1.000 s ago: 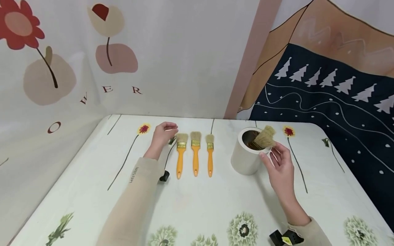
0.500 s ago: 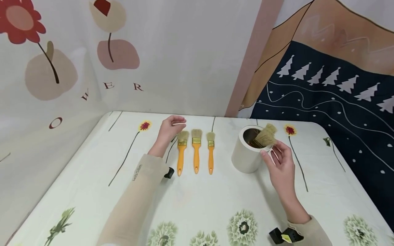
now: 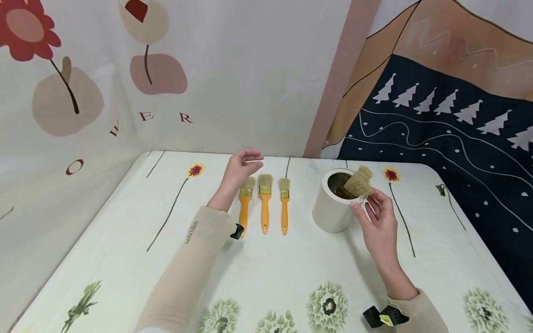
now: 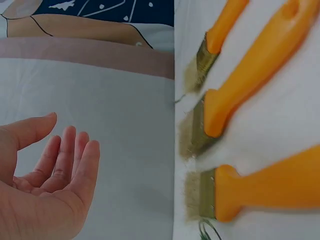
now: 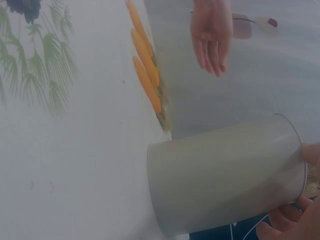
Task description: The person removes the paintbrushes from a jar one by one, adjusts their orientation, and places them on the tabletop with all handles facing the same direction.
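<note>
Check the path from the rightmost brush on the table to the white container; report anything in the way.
Nothing visible stands between the rightmost table brush and the white container. At its opening, bristles fill part of the right side; the left side looks open. The right hand is at the container's right, off that path.

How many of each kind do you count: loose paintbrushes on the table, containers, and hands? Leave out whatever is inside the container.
Orange-handled paintbrushes, loose: 3
Off-white cylindrical container: 1
Hands, left hand and right hand: 2
Total: 6
</note>
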`<state>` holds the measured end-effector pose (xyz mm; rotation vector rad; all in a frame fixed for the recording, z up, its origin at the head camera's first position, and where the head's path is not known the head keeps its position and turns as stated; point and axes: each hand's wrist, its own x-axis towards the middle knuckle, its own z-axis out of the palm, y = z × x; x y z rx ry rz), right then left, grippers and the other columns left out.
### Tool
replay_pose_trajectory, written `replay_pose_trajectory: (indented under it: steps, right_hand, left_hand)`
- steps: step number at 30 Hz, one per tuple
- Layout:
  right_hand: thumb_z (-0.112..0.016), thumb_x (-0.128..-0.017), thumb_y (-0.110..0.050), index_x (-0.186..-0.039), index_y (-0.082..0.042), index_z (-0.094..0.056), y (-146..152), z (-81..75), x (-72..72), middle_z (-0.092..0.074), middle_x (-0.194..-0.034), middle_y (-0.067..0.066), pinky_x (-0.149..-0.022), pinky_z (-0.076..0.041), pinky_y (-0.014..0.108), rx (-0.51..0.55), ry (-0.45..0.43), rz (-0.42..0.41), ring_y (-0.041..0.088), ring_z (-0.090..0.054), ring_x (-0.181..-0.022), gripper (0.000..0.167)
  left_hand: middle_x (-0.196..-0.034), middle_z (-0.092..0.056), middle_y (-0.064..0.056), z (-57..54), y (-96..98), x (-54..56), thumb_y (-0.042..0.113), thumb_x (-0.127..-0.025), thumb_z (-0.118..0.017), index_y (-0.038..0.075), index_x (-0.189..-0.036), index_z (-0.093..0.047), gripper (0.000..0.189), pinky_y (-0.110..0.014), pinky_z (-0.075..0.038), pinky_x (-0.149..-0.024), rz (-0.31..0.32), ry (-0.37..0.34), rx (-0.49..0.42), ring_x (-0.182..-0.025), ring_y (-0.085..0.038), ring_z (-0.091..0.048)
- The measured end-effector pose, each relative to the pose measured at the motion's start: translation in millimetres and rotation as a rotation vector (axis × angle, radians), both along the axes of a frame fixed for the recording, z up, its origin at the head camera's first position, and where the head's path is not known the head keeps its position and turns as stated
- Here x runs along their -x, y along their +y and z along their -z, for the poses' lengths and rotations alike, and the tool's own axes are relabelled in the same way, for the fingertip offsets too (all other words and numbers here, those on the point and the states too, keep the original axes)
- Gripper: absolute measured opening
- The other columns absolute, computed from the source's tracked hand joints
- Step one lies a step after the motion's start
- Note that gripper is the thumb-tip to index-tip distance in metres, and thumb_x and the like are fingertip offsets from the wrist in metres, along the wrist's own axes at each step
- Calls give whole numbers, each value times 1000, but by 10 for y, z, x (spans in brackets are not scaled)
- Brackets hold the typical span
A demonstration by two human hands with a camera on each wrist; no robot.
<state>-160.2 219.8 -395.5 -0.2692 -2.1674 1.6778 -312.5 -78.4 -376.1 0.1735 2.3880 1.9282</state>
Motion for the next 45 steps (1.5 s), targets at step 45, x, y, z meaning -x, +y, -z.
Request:
replay_pose_trajectory:
  steps: [45]
  right_hand:
    - [-65,-97,-13,-146,0,-36,-13,-13,-9,-44,-147,9,-118,-36,24,-20,-1,-6,26,-40,-146,59]
  left_hand:
    - [-127,-65,-11,-444,1092,-557,12,-93,-71,6,-124,-59,34,-22,-56,-95,406,162,-69,-117,-23,-64]
